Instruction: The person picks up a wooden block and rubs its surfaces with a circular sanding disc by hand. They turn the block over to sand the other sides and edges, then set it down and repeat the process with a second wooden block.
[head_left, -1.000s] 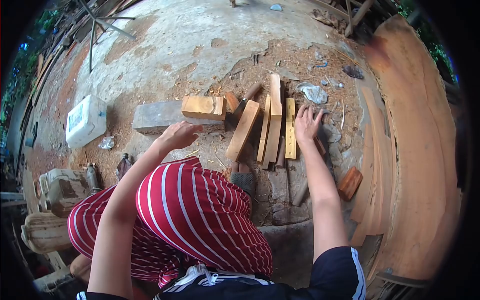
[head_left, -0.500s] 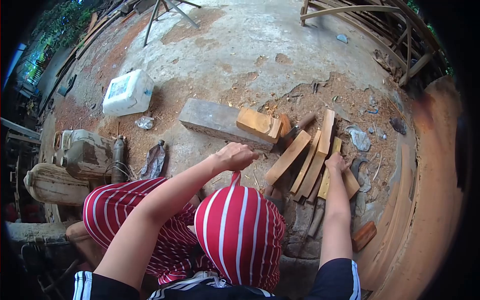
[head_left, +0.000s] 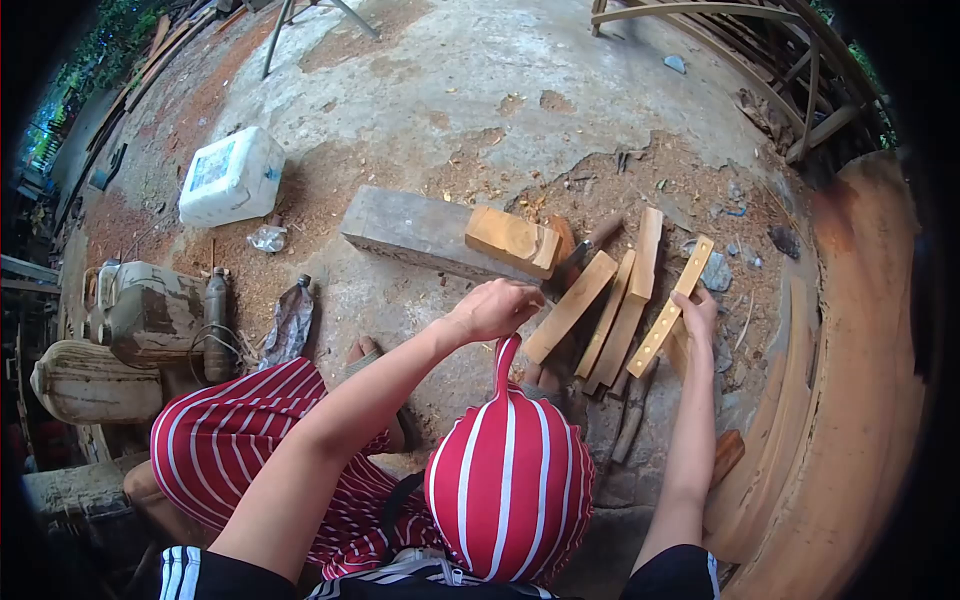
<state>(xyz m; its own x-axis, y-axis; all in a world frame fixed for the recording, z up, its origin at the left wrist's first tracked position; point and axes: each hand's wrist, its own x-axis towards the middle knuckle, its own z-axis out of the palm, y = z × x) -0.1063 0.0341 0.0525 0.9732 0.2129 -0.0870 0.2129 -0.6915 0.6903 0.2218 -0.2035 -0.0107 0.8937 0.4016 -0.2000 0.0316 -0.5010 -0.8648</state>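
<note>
My right hand (head_left: 699, 312) grips the side of a narrow yellowish wooden strip (head_left: 668, 312), which carries a row of pale dots along its face. The strip is tilted, its far end pointing up and right. My left hand (head_left: 498, 309) is closed, fingers curled down, just in front of a squared wooden block (head_left: 511, 241); whatever it may hold is hidden. That block rests on a long grey beam (head_left: 425, 232). Between my hands lie several wood pieces, among them a thick block (head_left: 571, 308) and a longer bar (head_left: 634, 300).
A white plastic jug (head_left: 232, 178) and a crumpled bottle (head_left: 289, 325) are on the ground at left, near a dirty container (head_left: 150, 312). A large curved wood slab (head_left: 870, 370) borders the right side. Red striped cloth (head_left: 510, 480) covers my knees.
My right hand has lifted the dotted strip off the pile and moved up and right with it. My left hand has shifted slightly right. The view has moved a little.
</note>
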